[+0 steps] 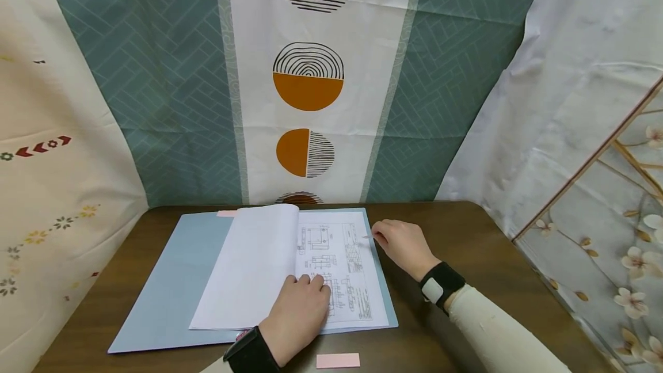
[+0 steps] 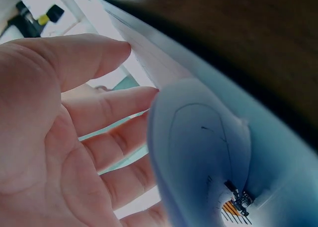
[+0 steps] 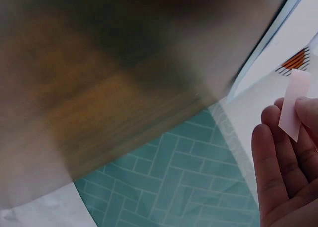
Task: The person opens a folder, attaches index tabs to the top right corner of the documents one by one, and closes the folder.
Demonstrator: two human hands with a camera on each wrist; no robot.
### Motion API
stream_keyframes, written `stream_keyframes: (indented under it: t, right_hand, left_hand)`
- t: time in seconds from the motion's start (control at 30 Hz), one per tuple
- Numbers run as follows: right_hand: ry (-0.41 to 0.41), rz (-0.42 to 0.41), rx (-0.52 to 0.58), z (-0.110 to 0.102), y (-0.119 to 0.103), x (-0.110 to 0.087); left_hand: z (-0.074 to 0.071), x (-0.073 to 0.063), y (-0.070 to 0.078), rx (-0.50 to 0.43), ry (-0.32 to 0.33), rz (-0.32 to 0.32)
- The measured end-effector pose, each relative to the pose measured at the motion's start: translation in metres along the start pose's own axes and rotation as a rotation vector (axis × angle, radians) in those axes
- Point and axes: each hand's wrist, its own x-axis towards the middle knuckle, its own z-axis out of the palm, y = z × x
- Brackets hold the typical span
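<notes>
A light blue folder (image 1: 160,286) lies spread on the table, holding a stack of white sheets. The blank turned sheets (image 1: 248,269) curve over to the left, and a page of technical drawings (image 1: 357,269) shows on the right. My left hand (image 1: 303,309) rests on the lower part of that page, fingers lightly bent, beside the curved sheets. At the folder's upper right edge, my right hand (image 1: 406,246) pinches a small pink sticky note (image 3: 294,105) between thumb and fingers. The right wrist view shows this strip plainly; in the head view it is mostly hidden.
A pink sticky note pad (image 1: 338,361) lies near the table's front edge. Another pink strip (image 1: 227,213) pokes out at the top of the folder, left of the sheets. The brown wooden table (image 1: 440,226) ends at a patterned curtain (image 1: 186,102) behind.
</notes>
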Motion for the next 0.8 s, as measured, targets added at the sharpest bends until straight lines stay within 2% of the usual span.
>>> stream_keyframes:
  t: [0.33,0.63,0.8]
  right_hand:
    - [-0.010,-0.006,-0.062,0.025,0.022,0.040]
    - [-0.057,0.009,-0.116,0.039,0.025,0.060]
    - [-0.087,0.011,-0.136,0.045,0.030,0.065]
  left_hand:
    - [0.000,0.001,0.002,0.003,-0.019,-0.012]
    - [0.003,0.002,0.003,0.023,-0.011,-0.010]
    - [0.002,0.002,0.002,0.022,-0.008,-0.008]
